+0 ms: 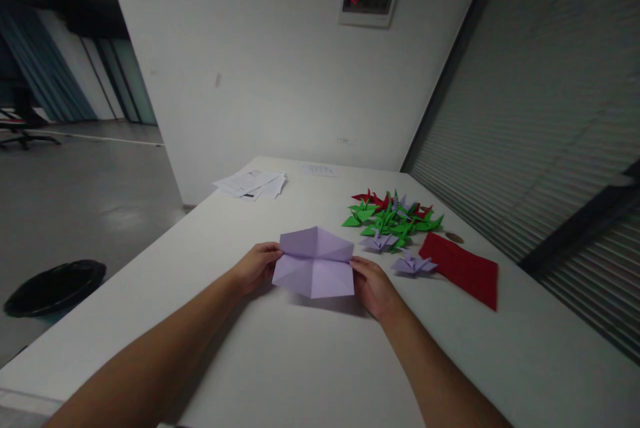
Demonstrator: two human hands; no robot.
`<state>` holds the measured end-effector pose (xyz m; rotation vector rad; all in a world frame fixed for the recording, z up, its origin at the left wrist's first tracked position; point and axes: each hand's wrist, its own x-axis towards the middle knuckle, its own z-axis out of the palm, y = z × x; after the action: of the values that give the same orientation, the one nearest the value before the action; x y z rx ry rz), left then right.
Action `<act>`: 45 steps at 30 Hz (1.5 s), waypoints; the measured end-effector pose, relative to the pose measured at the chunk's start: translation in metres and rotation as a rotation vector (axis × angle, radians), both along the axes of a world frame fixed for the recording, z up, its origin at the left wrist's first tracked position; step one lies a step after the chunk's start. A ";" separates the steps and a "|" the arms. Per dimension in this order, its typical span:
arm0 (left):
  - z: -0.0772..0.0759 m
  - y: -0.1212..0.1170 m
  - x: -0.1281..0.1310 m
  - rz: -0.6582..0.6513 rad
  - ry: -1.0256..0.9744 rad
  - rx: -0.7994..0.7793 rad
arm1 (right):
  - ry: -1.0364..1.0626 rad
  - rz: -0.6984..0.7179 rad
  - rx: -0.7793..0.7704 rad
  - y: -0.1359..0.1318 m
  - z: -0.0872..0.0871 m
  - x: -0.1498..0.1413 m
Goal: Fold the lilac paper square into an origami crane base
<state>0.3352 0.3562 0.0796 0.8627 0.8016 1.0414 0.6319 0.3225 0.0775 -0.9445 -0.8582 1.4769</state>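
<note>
A creased sheet of light purple origami paper [314, 271] is held up a little above the white table, with fold lines crossing at its middle. My left hand [256, 268] pinches its left edge, and my right hand [373, 285] pinches the right edge. To the right of the paper lies a group of folded paper cranes [395, 220] in green, red and purple. One purple crane [414, 263] sits nearest to my right hand, beside a red paper sheet [465, 269].
The white table [240, 361] runs up to the wall. Printed papers [253, 183] lie at its back left. A small round dark object [454, 238] is near the right edge, by the window blinds [530, 121]. On the floor at left stands a black-lined bin [55, 287].
</note>
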 end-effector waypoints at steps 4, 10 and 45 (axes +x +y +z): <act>0.004 -0.002 -0.001 -0.009 -0.002 0.006 | -0.025 0.080 0.025 -0.001 0.002 0.000; 0.008 -0.002 -0.001 -0.016 0.003 0.021 | -0.021 0.084 0.027 -0.006 0.006 -0.004; -0.003 -0.008 0.010 -0.112 0.193 0.364 | -0.463 0.071 0.291 -0.008 -0.006 -0.009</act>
<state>0.3451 0.3483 0.0765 1.3204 0.7245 1.0305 0.6227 0.3149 0.0719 -1.0575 -1.4142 1.1614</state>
